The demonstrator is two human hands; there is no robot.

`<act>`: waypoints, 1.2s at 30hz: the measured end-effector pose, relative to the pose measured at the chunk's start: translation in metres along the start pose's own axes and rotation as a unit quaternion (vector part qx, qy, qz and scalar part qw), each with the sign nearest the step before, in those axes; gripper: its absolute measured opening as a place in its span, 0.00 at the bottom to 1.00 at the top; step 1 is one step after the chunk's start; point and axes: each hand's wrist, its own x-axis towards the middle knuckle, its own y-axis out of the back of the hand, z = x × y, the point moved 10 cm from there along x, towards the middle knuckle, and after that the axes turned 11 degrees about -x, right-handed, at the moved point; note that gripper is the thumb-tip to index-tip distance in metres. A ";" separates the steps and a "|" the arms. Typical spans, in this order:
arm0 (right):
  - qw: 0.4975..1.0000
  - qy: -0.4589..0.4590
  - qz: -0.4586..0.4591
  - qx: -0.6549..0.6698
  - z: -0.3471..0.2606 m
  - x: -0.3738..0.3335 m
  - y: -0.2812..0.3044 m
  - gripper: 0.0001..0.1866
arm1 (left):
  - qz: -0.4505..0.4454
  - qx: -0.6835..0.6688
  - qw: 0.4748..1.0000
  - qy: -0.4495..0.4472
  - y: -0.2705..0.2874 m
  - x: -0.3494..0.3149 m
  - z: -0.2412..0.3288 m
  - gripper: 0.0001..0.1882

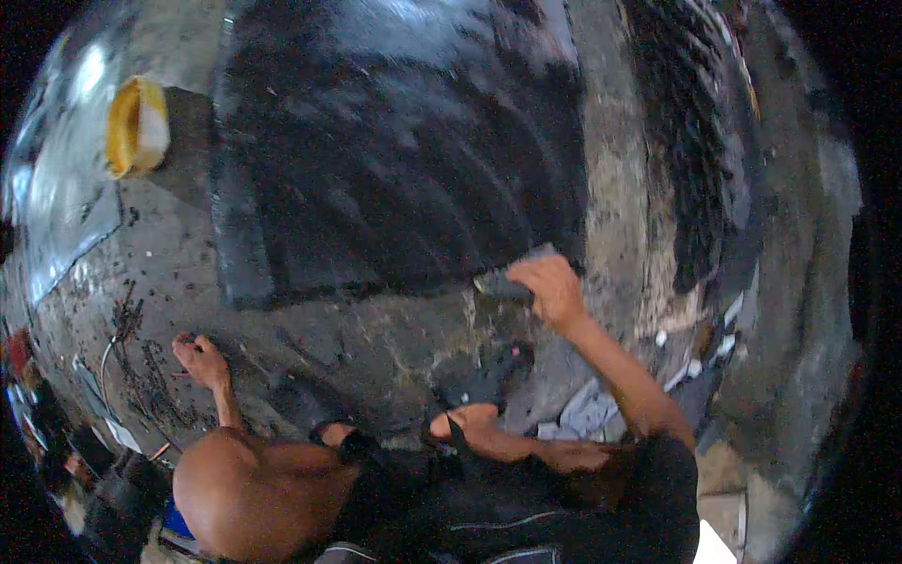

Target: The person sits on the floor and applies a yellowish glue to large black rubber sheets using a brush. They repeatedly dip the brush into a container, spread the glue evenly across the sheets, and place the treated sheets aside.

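My right hand (552,289) is closed round a dark, flat, block-like tool (505,286), whose exact kind I cannot make out. It sits at the near right edge of a large black sheet (404,179), which looks wet and carries pale curved streaks. Off to the left, my left hand (201,361) hovers over or rests near the floor beside my knee, its fingers curled. A small dark spot shows at those fingers, too blurred to name.
A yellow and white open tub (139,129) lies or stands left of the sheet. Another dark, rough strip (691,160) runs along the right. Crumpled grey cloth (590,412) and white scraps lie near my right leg. Thin cords (113,352) and dark crumbs litter the stained floor at left.
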 end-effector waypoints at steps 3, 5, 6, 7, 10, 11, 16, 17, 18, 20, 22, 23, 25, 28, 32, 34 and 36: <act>0.976 -0.162 -0.064 0.128 0.036 0.010 0.012 0.21 | -0.141 -0.173 0.964 0.145 -0.021 0.008 0.007 0.23; 0.952 -0.252 -0.032 0.173 0.071 0.047 0.040 0.20 | -0.029 -0.259 0.962 0.079 -0.004 0.045 0.034 0.22; 0.931 -0.265 0.000 0.250 0.072 0.085 0.057 0.20 | 0.035 -0.285 0.957 0.045 0.017 0.064 0.038 0.22; 0.903 -0.281 0.034 0.323 0.077 0.120 0.075 0.21 | 0.050 -0.288 0.956 0.017 0.024 0.088 0.063 0.25; 0.829 -0.188 0.055 0.524 0.023 0.259 0.126 0.19 | 0.033 -0.366 0.930 -0.027 -0.024 0.156 0.134 0.43; 0.794 -0.189 0.044 0.576 -0.003 0.291 0.140 0.17 | 0.041 -0.348 0.933 -0.077 -0.039 0.170 0.179 0.54; 0.767 -0.101 -0.009 0.633 -0.140 0.431 0.147 0.18 | 0.160 -0.262 0.948 0.084 -0.110 0.239 0.223 0.71; 0.802 -0.118 0.002 0.585 -0.157 0.449 0.140 0.19 | 0.152 -0.310 0.933 0.097 -0.112 0.244 0.215 0.67; 0.840 -0.137 0.025 0.525 -0.164 0.465 0.141 0.19 | 0.139 -0.372 0.911 0.107 -0.111 0.251 0.217 0.63; 0.921 0.018 0.129 0.367 -0.207 0.521 0.156 0.18 | 0.123 -0.384 0.911 0.083 -0.106 0.270 0.210 0.59; 0.948 0.145 0.203 0.197 -0.268 0.564 0.153 0.17 | 0.074 -0.422 0.903 0.028 -0.109 0.290 0.190 0.60; 0.937 0.219 0.231 0.146 -0.305 0.579 0.145 0.17 | 0.073 -0.449 0.891 0.003 -0.108 0.293 0.181 0.60; 0.875 0.364 0.311 0.064 -0.340 0.604 0.122 0.16 | 0.092 -0.433 0.897 -0.008 -0.098 0.295 0.197 0.60; 0.898 0.358 0.238 -0.093 -0.326 0.637 0.046 0.14 | 0.092 -0.433 0.897 0.002 -0.096 0.294 0.221 0.59; 0.916 0.344 0.161 -0.130 -0.336 0.594 0.046 0.13 | 0.075 -0.393 0.916 0.014 -0.096 0.288 0.180 0.58; 0.917 0.334 0.176 -0.126 -0.344 0.615 0.071 0.12 | 0.065 -0.402 0.913 0.009 -0.098 0.284 0.175 0.57; 0.864 0.377 0.316 -0.109 -0.352 0.637 0.101 0.13 | 0.068 -0.426 0.902 0.004 -0.094 0.288 0.184 0.56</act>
